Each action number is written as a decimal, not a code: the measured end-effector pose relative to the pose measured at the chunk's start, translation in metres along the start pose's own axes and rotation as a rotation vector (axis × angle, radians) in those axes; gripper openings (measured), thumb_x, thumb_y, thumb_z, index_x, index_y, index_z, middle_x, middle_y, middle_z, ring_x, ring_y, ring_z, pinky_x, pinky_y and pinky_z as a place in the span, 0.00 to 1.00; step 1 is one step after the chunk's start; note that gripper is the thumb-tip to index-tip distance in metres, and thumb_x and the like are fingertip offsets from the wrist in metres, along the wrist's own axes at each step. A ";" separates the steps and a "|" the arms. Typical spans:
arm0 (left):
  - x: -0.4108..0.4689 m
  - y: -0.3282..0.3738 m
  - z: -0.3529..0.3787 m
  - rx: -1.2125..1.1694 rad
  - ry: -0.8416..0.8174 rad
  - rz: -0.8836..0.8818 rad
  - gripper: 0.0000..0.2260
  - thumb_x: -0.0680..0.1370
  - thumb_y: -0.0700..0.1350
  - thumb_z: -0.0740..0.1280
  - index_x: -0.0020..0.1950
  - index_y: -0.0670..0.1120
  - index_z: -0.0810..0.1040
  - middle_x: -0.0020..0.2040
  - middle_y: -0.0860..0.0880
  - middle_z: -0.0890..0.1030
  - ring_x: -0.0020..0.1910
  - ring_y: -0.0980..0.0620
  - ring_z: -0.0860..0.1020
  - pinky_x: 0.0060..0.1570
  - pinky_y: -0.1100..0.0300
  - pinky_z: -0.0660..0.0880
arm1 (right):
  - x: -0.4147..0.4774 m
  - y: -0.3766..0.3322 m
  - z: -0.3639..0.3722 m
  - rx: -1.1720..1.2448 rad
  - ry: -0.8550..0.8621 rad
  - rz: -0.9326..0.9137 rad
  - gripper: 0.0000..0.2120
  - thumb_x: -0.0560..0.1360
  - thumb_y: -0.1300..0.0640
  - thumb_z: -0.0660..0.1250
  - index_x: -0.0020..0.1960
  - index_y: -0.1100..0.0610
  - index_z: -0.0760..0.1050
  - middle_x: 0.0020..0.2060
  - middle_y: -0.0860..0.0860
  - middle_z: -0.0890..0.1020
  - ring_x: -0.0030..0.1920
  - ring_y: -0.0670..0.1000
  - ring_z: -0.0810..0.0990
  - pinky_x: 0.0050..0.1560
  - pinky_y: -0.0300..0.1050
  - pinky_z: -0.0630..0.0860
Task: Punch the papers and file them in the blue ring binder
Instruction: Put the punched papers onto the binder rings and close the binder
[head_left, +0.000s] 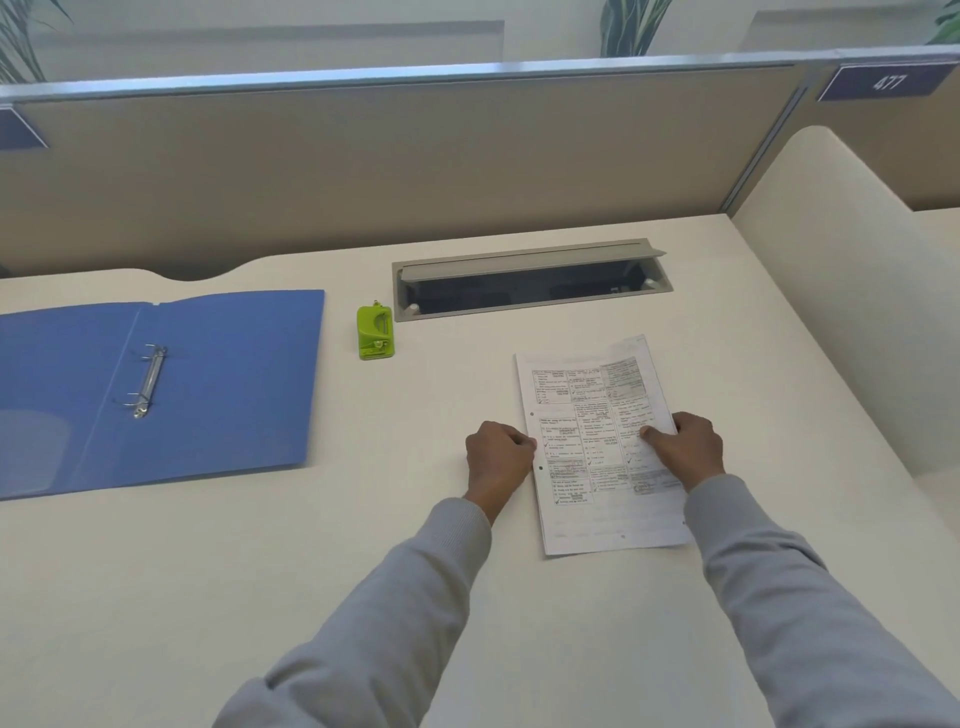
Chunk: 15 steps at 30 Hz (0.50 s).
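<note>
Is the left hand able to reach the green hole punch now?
Probably yes: only bare desk lies between the left hand, at the papers' left edge, and the green hole punch beyond it.

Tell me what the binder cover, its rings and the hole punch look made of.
Binder cover: thin matte blue plastic or coated card; lies flat, faint sheen. Rings: bright metal, silvery glints. Hole punch: smooth lime-green plastic, likely.
</note>
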<state>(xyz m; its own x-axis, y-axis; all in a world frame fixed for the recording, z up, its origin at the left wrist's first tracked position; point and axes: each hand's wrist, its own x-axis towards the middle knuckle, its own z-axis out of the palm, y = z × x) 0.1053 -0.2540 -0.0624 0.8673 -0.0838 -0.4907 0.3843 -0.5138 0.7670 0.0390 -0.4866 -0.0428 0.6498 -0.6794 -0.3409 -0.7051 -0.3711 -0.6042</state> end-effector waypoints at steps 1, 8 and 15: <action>0.000 0.001 0.001 0.006 0.000 -0.002 0.06 0.76 0.44 0.72 0.41 0.44 0.86 0.37 0.46 0.86 0.34 0.50 0.82 0.41 0.58 0.83 | -0.001 0.000 0.000 0.005 0.023 0.006 0.12 0.77 0.56 0.73 0.55 0.64 0.82 0.54 0.62 0.86 0.57 0.64 0.82 0.56 0.49 0.75; 0.002 0.003 0.008 0.036 0.027 -0.005 0.08 0.76 0.44 0.71 0.39 0.44 0.85 0.36 0.47 0.85 0.37 0.48 0.85 0.41 0.57 0.84 | -0.006 0.009 -0.001 0.077 0.182 0.054 0.12 0.77 0.61 0.70 0.58 0.65 0.82 0.52 0.62 0.86 0.58 0.64 0.82 0.64 0.50 0.73; 0.005 0.016 0.015 0.043 0.026 0.006 0.08 0.77 0.44 0.71 0.38 0.44 0.85 0.37 0.46 0.86 0.40 0.46 0.86 0.45 0.56 0.83 | 0.011 0.007 -0.007 0.125 0.192 0.084 0.12 0.76 0.63 0.70 0.58 0.63 0.83 0.52 0.61 0.87 0.59 0.63 0.81 0.63 0.46 0.73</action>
<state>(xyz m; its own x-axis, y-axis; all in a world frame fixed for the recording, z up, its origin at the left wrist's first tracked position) 0.1108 -0.2750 -0.0587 0.8779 -0.0649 -0.4745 0.3654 -0.5497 0.7512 0.0391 -0.5012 -0.0458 0.5157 -0.8171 -0.2576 -0.7058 -0.2348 -0.6684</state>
